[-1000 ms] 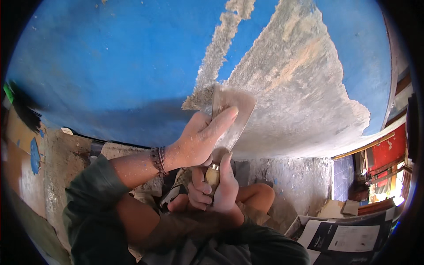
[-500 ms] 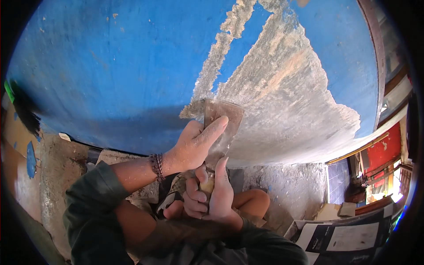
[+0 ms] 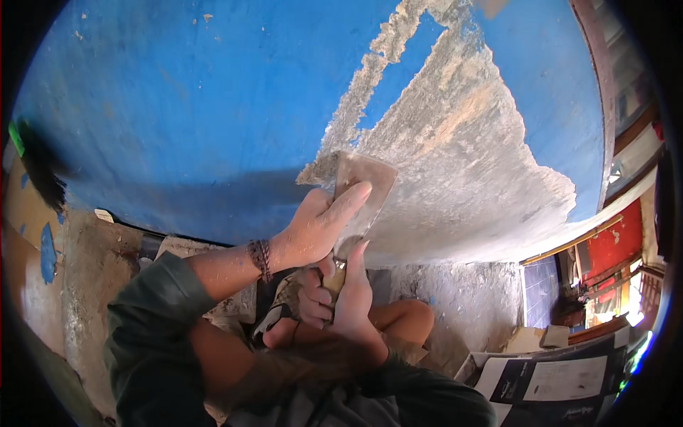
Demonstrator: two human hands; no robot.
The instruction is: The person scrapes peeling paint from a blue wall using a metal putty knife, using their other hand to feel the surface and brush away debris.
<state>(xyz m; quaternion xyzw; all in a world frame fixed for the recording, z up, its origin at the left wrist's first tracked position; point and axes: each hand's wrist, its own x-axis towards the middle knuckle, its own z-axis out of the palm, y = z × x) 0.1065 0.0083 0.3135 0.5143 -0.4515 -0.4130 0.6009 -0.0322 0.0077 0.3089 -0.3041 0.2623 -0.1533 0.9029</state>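
1. So, I'm watching the head view and both hands are working one tool: a wide scraper [image 3: 359, 196] with a flat metal blade, laid against the blue wall [image 3: 178, 121].
2. My right hand [image 3: 341, 299] is wrapping its fingers tight around the handle low down, with the thumb running up toward the blade. I'm guessing that's where the push is coming from.
3. My left hand [image 3: 320, 228] is lying flat over the back of the blade, fingers stretched out and pressing. That looks like it's keeping the edge flush with the surface so it doesn't skip.
4. The blade is sitting right at the border where blue paint is meeting the bare grey patch [image 3: 462, 185], so the edge is getting in under the remaining paint there.
5. A braided bracelet [image 3: 260, 257] is sitting on the left wrist, clear of the tool.
6. I'm crouching close, knees [image 3: 405, 320] folded up under the arms, probably because the work spot is low on the wall.
7. Off to the right, some printed cardboard boxes [image 3: 548, 381] are lying on the dusty ground [image 3: 462, 299], well apart from the hands.
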